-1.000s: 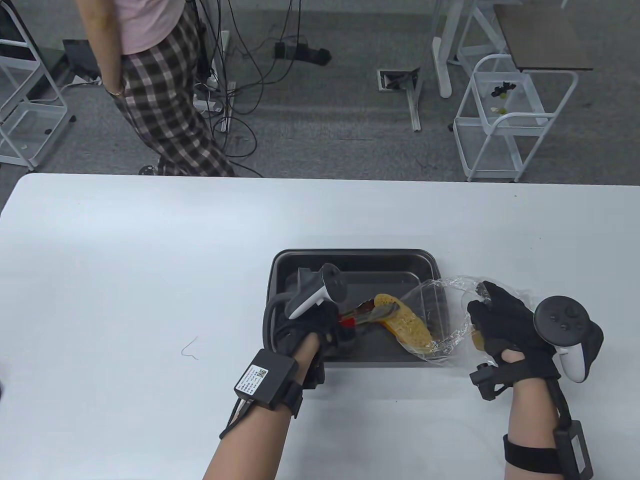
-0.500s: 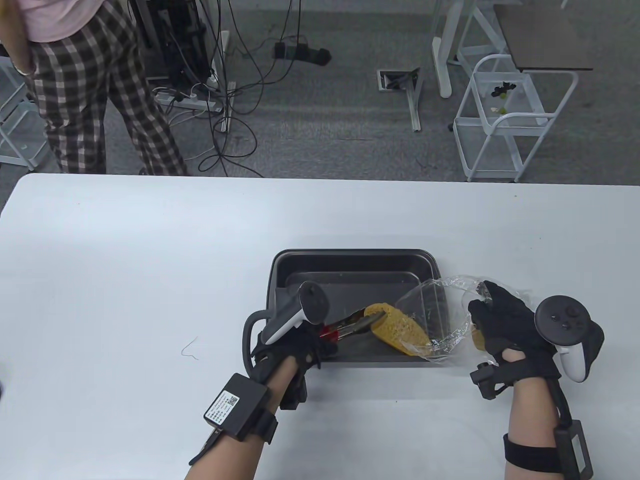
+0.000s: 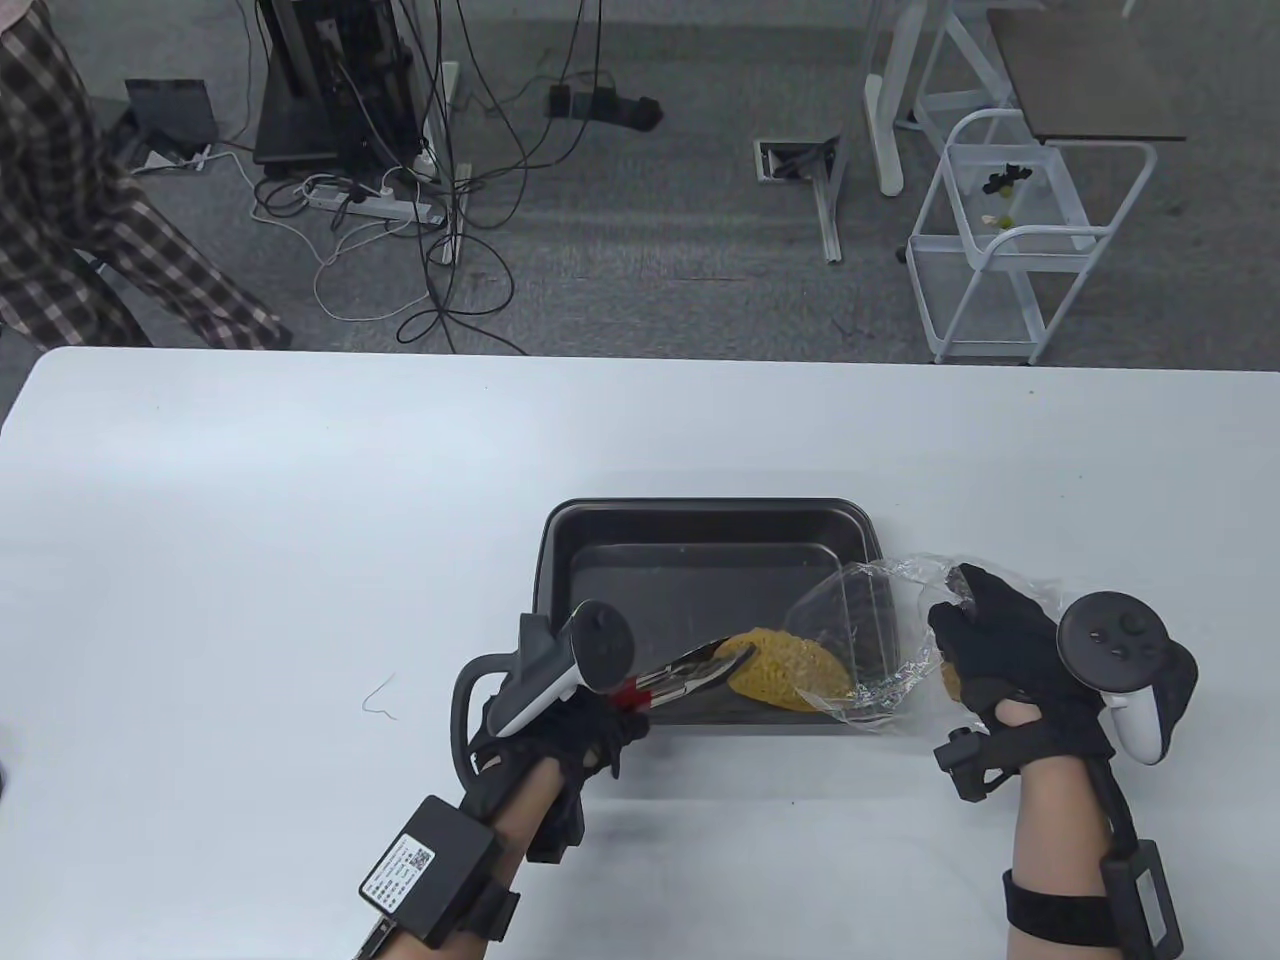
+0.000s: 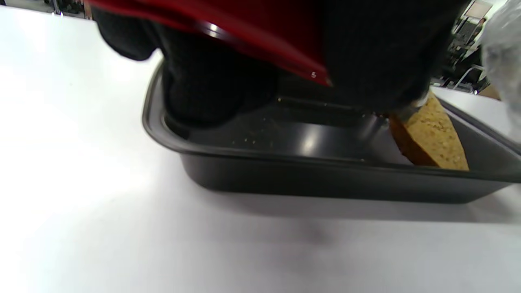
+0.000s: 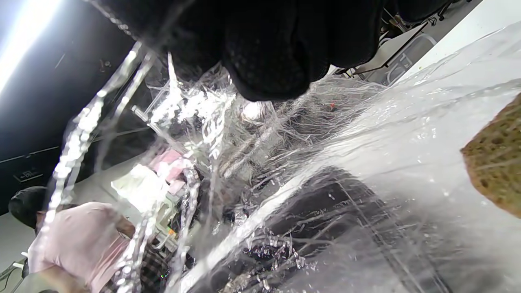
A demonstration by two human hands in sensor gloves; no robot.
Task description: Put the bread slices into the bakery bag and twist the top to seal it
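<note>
One porous bread slice (image 3: 785,672), crinkled clear bag (image 3: 880,640)

Both grips wear black fabric gloves. The left grip (image 3: 560,725) carries a grey-and-white tracker (image 3: 570,665) on its back; a black box with a white QR label (image 3: 425,865) is strapped behind it at the wrist. The right grip (image 3: 1000,660) has a black-topped, white-handled tracker (image 3: 1125,665) and a black wrist strap (image 3: 1060,905). Forearms are unsleeved.

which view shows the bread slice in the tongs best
The table view: the bread slice, the tongs clamping it and the bag mouth all show. The left wrist view shows only its side; the right wrist view only a corner through plastic.
</note>
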